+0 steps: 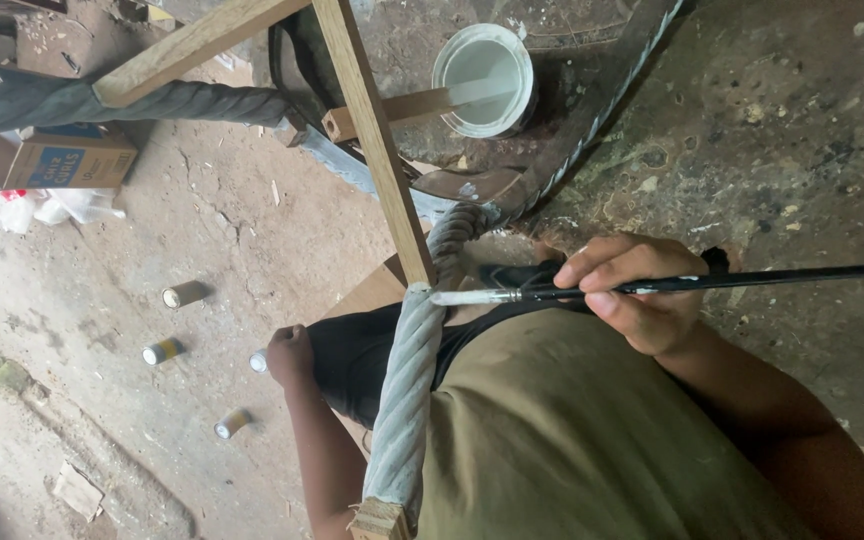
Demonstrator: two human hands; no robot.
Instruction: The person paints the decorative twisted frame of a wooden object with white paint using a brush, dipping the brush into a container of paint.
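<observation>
My right hand [634, 292] grips a thin black-handled paintbrush [712, 283]. Its white-tipped bristles touch the joint where a twisted, rope-shaped post [410, 378], painted pale grey, meets a bare wooden bar [374, 140]. My left hand [290, 356] is closed in a fist and rests by my knee on black shorts, with a small can [258, 362] just beside it. A white paint bucket [484, 80] stands beyond the frame, with a wooden stir stick [392, 110] lying in it.
Three small cans [184, 294] lie on the dusty concrete floor to the left. A cardboard box [70, 160] and white plastic bags [12, 210] sit at the far left. Another twisted post [102, 100] and a wooden rail [192, 45] cross the top.
</observation>
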